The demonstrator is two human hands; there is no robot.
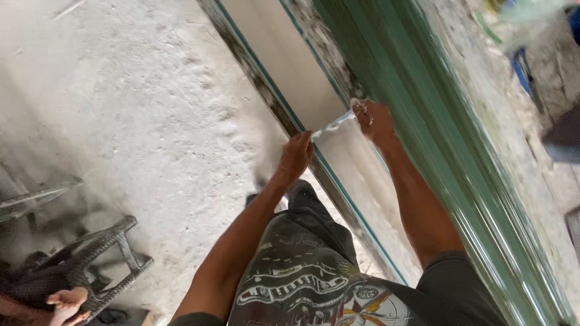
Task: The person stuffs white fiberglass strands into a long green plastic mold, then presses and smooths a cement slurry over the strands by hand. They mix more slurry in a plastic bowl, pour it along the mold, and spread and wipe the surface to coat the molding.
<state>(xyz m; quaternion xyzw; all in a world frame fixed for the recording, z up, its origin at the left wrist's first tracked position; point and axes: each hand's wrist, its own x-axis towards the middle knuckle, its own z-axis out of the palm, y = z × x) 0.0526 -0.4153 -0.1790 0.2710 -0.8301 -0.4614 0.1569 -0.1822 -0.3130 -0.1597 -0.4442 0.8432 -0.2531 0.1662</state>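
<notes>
Both hands are working at a pale glass sheet (pixel 284 66) with green edges, which I am seeing from the head camera looking steeply down. Left hand (pixel 296 156) is closing its fingers on the sheet's near green edge, knuckles toward me, forearm running down toward the dark printed shirt (pixel 302 278). Right hand (pixel 373 119) is gripping the far end of a thin, shiny strip (pixel 332 125) that is spanning the width of the sheet between the two hands; whether this strip is a tool, a straightedge or the broken edge of the glass, I cannot tell, as it is blurring with motion. Right hand is showing pale dust or specks on the knuckles. Glass sheet is lying or leaning along a diagonal from upper left to lower right, just beside a stack of green-tinted panes (pixel 435 133) that is filling the right side of the view. Rough grey concrete floor (pixel 133 108) is taking up the left half. I am noting a dark woven chair (pixel 90 259) at lower left, well apart from the hands, with another person's bare foot (pixel 67 300) resting on it. Blurred blue and green items are showing at the upper right corner, too smeared to identify.
</notes>
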